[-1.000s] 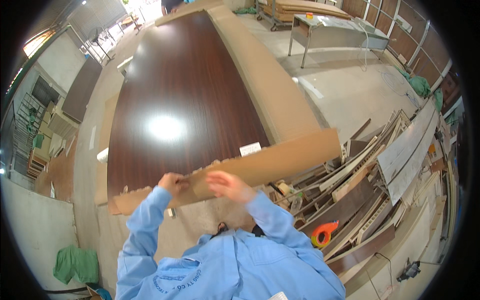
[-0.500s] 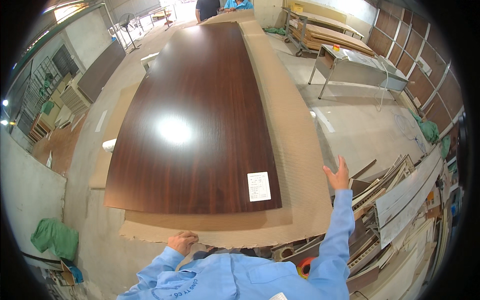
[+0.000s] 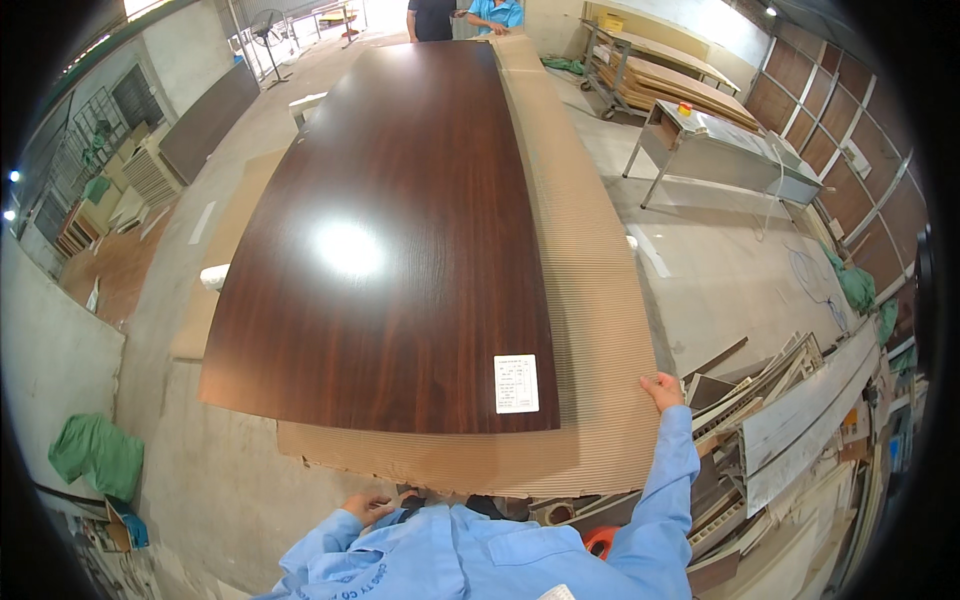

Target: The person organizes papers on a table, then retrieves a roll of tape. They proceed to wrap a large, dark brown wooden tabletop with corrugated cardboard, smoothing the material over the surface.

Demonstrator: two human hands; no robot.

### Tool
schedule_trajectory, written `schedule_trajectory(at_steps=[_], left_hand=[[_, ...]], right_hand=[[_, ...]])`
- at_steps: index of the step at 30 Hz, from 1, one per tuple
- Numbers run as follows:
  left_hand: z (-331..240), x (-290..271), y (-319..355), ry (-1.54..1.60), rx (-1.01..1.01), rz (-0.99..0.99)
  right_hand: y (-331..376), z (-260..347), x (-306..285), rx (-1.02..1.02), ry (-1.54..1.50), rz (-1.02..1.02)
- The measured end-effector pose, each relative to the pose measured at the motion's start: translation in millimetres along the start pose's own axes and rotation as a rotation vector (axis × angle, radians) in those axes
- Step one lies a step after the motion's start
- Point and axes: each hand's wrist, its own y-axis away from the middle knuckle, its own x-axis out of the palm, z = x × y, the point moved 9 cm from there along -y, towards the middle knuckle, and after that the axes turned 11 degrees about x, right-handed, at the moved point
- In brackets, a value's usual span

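A large dark red-brown wood-grain panel (image 3: 400, 300) lies flat with a white printed label (image 3: 516, 384) near its front right corner. Beneath it, a sheet of brown corrugated cardboard (image 3: 600, 330) juts out along the right side and the front. My right hand (image 3: 662, 390) holds the sheet's right edge near the front corner, fingers bent over it. Just below the sheet's torn front edge is my left hand (image 3: 370, 508), apart from the cardboard, its fingers loosely stretched and nothing seen in them.
Two people stand at the panel's far end, one with a hand (image 3: 497, 29) by the cardboard. Scrap boards (image 3: 740, 450) are piled at my right. A metal table (image 3: 720, 150) and a loaded trolley (image 3: 660, 80) stand far right. A green cloth bundle (image 3: 97, 455) lies left.
My right hand has come down from the air onto the cardboard's right edge. My left hand has let go of the front edge and drawn back. The sheet's front has shifted right under the panel.
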Motion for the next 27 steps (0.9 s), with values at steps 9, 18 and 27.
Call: schedule_trajectory(at_steps=[9,18,27], left_hand=[[-156,-105,-9,0.147,0.471,-0.477],[-256,-94,-6,-0.31,0.885,-0.525],[-285,-88,-93,0.573,0.584,-0.216]], right_hand=[[48,82,-15,-0.135,0.078,-0.04],[156,225,53,-0.606,0.741,-0.351],[237,285,301,-0.949,1.283,-0.079]])
